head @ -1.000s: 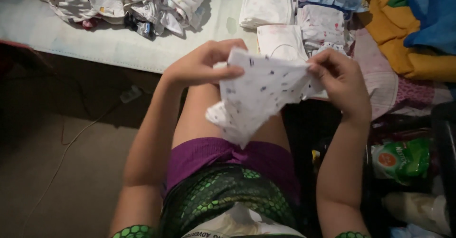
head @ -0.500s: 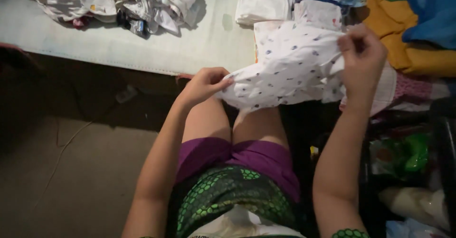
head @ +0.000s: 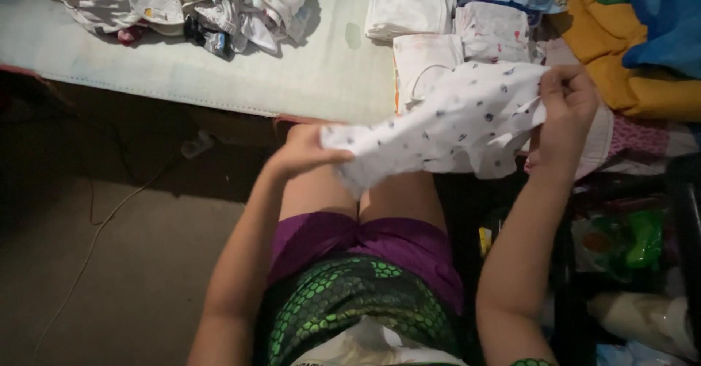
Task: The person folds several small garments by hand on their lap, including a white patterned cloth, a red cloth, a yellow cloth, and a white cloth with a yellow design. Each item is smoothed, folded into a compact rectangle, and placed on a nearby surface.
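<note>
Since half a second before: lowered slightly, the right hand (head: 566, 114), and drawn outward; shifted a little lower and leftward, the left hand (head: 303, 154); stretched flatter and wider between the two, the white spotted garment (head: 453, 121), less bunched than before.

Head view. Clamped shut on the garment's left corner, the left hand, fingers curled over the cloth edge, just above the bare knees. Pinched shut on the garment's upper right edge, the right hand, thumb and fingers together over a fold of fabric. Held in the air between both hands, the garment, sagging in the middle, sloping up from the left hand to the right hand.

Just beyond the garment, partly hidden behind it, a folded white cloth (head: 420, 59) on the pale table (head: 219, 74). Farther beyond, two more folded pieces: a plain white stack (head: 405, 8) and a pink-printed one (head: 493, 30). Well beyond the left hand, at the table's far edge, a loose heap of unfolded clothes (head: 182, 1). To the right of the right hand, a yellow cloth (head: 621, 66) with a blue cloth (head: 668, 23) over it. Below the right forearm, a green packet (head: 631, 238) in a dark bin. Below the left hand, purple shorts (head: 350, 242) and a green-patterned top.
</note>
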